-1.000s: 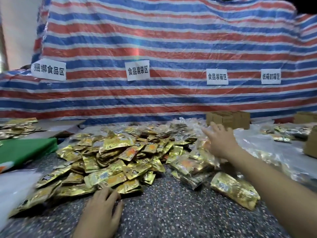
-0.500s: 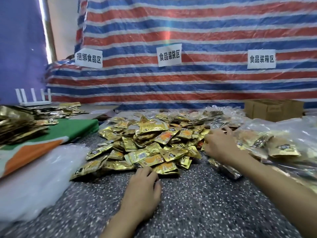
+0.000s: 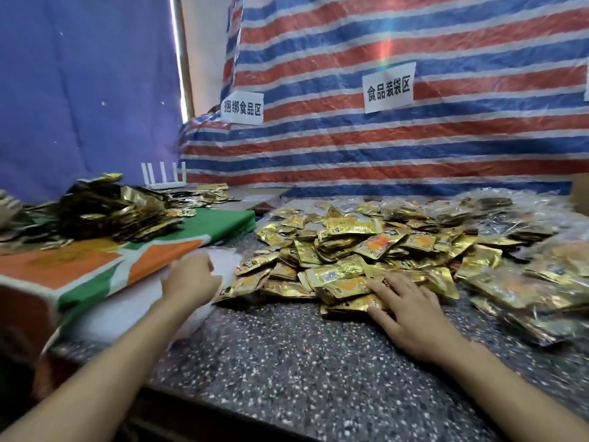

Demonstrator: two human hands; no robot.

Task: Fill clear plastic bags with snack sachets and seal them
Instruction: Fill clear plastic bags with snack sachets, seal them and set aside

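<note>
Where striped tarpaulin hangs, sachets cover the speckled counter.

I could read two signs from my feed, both white paper sheets stuck on the striped tarp behind the tabletop; the left sign carried black characters reading 捆绑食品区; the right sign, set higher on the same tarp, read 食品装袋区 in black; a third white sheet showed only a sliver at the right border, and I could read nothing on it; the print on the gold sachets was too small and blurred for me to make out.
</note>
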